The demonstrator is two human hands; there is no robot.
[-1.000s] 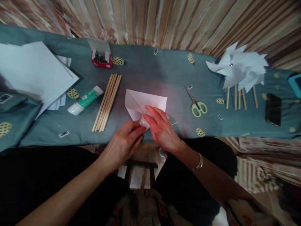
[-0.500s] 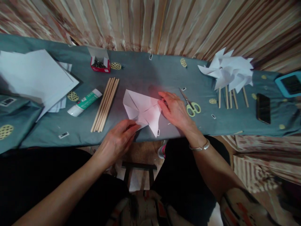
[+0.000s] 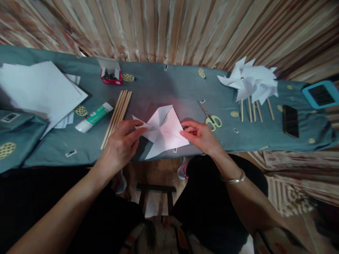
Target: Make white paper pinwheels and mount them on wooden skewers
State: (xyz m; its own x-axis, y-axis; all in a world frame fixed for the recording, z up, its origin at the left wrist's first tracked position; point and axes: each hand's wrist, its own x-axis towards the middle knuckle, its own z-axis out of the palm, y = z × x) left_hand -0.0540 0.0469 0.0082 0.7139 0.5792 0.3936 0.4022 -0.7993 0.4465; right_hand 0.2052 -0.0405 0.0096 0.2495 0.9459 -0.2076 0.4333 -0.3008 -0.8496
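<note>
A white paper pinwheel [image 3: 169, 132], with slits cut toward its middle and some points lifted, lies near the table's front edge. My left hand [image 3: 123, 141] pinches one of its points at the left between thumb and fingers. At the opposite side, my right hand [image 3: 200, 134] grips the paper's right edge between thumb and curled fingers. Just left of the paper lie several wooden sticks [image 3: 119, 109], their lower ends partly behind my left hand. Scissors [image 3: 213, 121] with pale green handles rest beyond my right hand.
Finished paper pinwheels [image 3: 254, 81] on sticks lie at the right, near a dark phone [image 3: 290, 121] and a blue-framed device [image 3: 321, 94]. Leftward are a glue stick [image 3: 94, 117], a red box of small metal pieces [image 3: 111, 76] and stacked white paper [image 3: 39, 88]. A curtain hangs behind.
The paper has been turned on the table, so its points face other ways. My left hand has moved left and up to another point; my right hand has shifted slightly down and right.
</note>
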